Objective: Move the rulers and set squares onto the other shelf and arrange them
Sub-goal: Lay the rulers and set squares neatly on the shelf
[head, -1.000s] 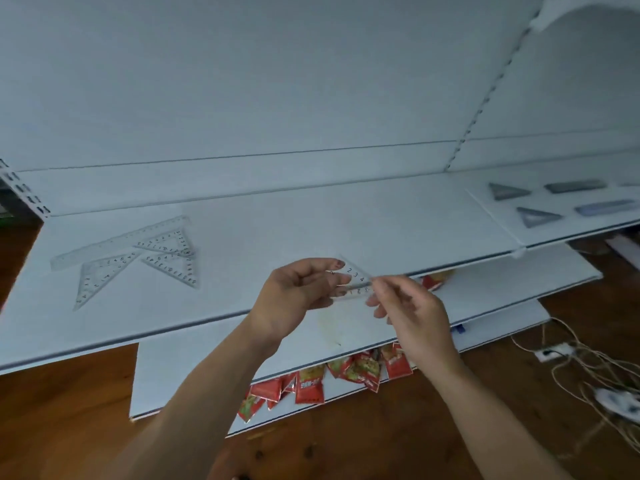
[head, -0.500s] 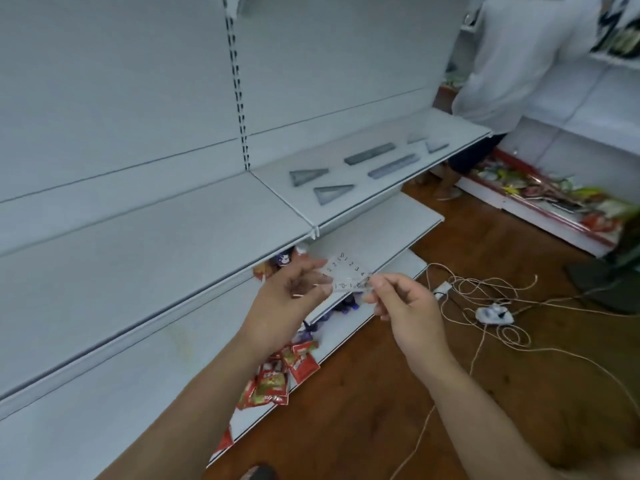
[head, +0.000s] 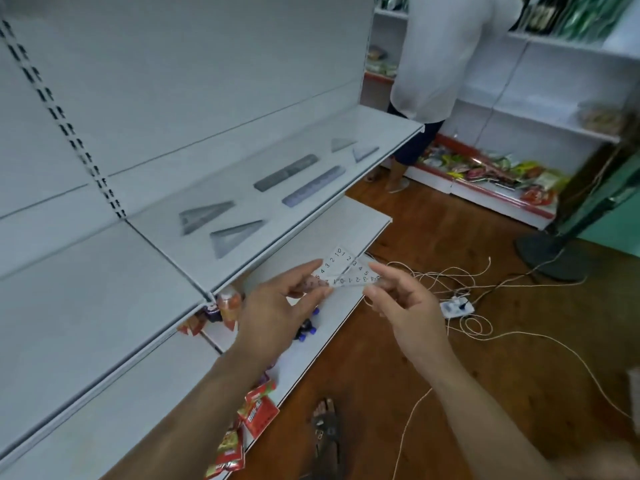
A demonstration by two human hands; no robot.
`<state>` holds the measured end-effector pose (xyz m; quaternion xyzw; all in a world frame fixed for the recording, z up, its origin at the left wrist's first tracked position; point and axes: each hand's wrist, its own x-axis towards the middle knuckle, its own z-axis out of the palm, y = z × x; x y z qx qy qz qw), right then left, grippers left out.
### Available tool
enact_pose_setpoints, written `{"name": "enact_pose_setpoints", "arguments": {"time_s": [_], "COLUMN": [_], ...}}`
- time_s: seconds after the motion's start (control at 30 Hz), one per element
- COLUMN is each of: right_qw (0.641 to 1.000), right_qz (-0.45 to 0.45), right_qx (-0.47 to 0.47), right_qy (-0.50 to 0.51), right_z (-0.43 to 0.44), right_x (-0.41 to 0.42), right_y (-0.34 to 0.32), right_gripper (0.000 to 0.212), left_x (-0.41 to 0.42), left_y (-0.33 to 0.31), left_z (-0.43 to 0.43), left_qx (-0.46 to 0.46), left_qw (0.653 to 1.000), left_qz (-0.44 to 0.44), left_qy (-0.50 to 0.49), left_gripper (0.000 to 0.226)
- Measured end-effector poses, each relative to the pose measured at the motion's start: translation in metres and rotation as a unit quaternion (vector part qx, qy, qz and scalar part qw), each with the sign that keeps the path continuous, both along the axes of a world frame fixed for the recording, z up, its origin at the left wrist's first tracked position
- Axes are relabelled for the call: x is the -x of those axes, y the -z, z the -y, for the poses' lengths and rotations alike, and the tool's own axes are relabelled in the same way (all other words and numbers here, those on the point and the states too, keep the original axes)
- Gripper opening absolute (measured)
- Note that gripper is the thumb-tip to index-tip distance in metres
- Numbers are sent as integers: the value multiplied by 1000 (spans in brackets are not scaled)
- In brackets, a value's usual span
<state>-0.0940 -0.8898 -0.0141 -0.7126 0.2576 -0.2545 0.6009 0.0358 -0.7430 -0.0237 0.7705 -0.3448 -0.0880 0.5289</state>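
Note:
A small clear set square with printed numbers is held in the air in front of the shelves. My left hand pinches its left end and my right hand pinches its right end. On the right-hand shelf beyond it lie two grey set squares, two rulers, and two more set squares further right. The left-hand shelf shows a bare white surface in this view.
Red snack packets and small bottles sit on the lower shelves. A power strip and loose cords lie on the wooden floor. A person in a white top stands at the far shelves. A fan base stands right.
My view has swung right, from the left shelf with its rulers and set squares to the right shelf. Both hands have kept hold of the clear set square.

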Motion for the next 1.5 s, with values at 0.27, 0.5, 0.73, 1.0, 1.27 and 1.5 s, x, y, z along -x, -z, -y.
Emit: {"name": "enact_pose_setpoints", "arguments": {"time_s": [0.27,0.5,0.73,1.0,1.27,1.5], "right_qw": [996,993,981,946,894,874], "right_qz": [-1,19,20,35,57,60], "right_qx": [89,112,166,215,263,289], "right_qy": [9,-12,-94,-238,-359,-387], "right_z": [144,233,316,430,490,496], "right_x": [-88,-148,-219,-331,-415,-462], "right_y": [-10,-7,-1,10,26,42], "right_gripper": [28,28,23,25,29,25], "left_x": [-92,-151,-201,-251,-284,-303], "left_y": [-4,-4,2,6,16,20], "left_z": [138,215,278,362,408,415], "left_qx": [24,36,39,-38,-159,-241], "left_qw": [1000,996,981,948,901,878], "left_qz": [14,78,160,161,164,107], "left_qy": [-12,-22,-106,-272,-369,-400], "left_gripper": [39,38,42,46,46,42]}}
